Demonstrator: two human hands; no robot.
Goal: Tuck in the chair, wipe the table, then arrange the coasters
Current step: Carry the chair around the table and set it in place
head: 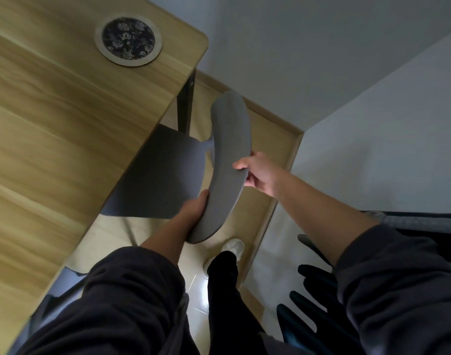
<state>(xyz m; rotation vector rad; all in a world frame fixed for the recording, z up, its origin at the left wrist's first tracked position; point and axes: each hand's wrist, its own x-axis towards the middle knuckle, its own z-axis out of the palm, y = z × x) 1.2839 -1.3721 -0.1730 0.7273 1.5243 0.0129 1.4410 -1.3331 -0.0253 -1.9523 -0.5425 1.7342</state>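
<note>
I stand beside the wooden table (pixel 65 129) and look down at the grey chair (pixel 158 175). Its seat is partly under the table edge, the front part hidden below the top, and the back part stays outside. The curved backrest (pixel 227 160) stands between my two hands.

My left hand (pixel 193 208) is on the inner side of the backrest, near its lower end; the thumb lies along the edge and the fingers are behind the padding, so I cannot see them. My right hand (pixel 257 172) closes around the outer edge of the backrest higher up, the thumb on top and the fingers curled below it. Both hands grip the chair firmly. My sleeves are dark and pushed up on the forearms.

On the table, near its far corner, lies one round coaster (pixel 128 38) with a dark flower pattern and a pale rim. It lies flat and well apart from the chair.

Below, my white shoe (pixel 233 248) stands on the pale floor (pixel 268 139), near the skirting board of the wall (pixel 373 111).
</note>
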